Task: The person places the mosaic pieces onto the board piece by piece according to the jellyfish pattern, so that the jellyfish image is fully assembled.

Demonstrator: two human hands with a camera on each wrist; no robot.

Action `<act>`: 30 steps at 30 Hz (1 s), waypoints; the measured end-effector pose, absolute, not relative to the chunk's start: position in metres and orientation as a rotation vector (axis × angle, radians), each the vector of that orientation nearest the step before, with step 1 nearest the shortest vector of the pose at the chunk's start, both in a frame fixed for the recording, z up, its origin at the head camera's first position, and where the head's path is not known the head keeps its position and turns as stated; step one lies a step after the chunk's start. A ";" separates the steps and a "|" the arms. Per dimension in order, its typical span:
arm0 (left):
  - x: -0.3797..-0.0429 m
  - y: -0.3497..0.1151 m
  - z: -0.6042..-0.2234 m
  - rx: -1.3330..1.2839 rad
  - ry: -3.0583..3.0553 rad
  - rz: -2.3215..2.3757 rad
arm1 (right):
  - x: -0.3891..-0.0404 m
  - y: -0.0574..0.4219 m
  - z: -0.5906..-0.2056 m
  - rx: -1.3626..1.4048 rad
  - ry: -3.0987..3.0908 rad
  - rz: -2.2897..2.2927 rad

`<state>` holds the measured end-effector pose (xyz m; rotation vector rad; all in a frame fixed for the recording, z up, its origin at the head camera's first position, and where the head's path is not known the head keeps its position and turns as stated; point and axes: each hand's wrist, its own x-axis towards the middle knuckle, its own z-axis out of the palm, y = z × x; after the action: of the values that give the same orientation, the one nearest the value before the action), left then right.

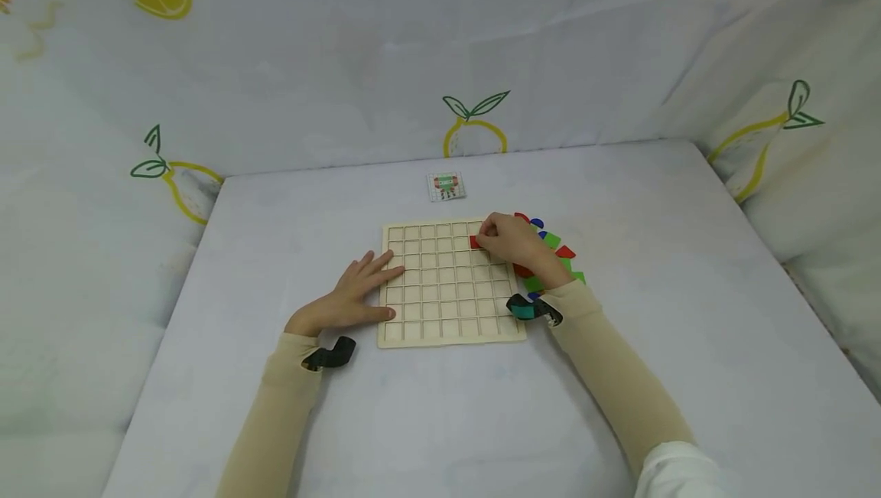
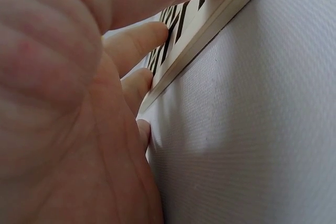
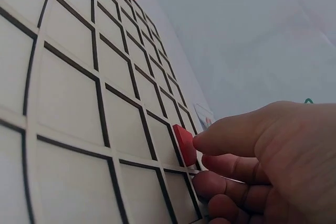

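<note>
A light wooden board point(image 1: 440, 277) with a grid of square recesses lies flat on the table. My right hand point(image 1: 516, 242) reaches over its far right part. Between thumb and fingertips it pinches a small red square tile point(image 3: 185, 146), which sits at one of the grid cells near the far edge. At the board's left edge my left hand point(image 1: 349, 296) rests with fingers spread. Its thumb and some fingertips lie on the board's rim, as the left wrist view shows of the wooden edge point(image 2: 202, 45).
Beside the board's right edge, partly under my right wrist, lies a loose pile of red, green and blue pieces point(image 1: 566, 252). A small printed picture card point(image 1: 446, 186) lies beyond the far edge. White cloth with lemon drawings point(image 1: 475, 135) hangs behind the table.
</note>
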<state>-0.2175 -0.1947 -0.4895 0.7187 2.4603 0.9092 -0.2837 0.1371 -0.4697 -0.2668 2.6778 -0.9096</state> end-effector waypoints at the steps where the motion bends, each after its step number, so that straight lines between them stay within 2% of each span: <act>1: -0.218 -0.194 -0.490 0.718 2.460 0.906 | -0.285 0.137 -0.470 -0.266 2.676 -0.901; 21: -0.220 -0.198 -0.505 0.722 2.482 0.931 | -0.291 0.151 -0.467 -0.334 2.560 -1.094; 30: -0.217 -0.194 -0.494 0.705 2.471 0.931 | -0.283 0.188 -0.427 -0.271 2.653 -1.212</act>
<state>-0.2167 -0.1935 -0.4943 0.7048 2.4708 0.9308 -0.2826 0.1879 -0.4275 -0.2710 2.6526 -1.2116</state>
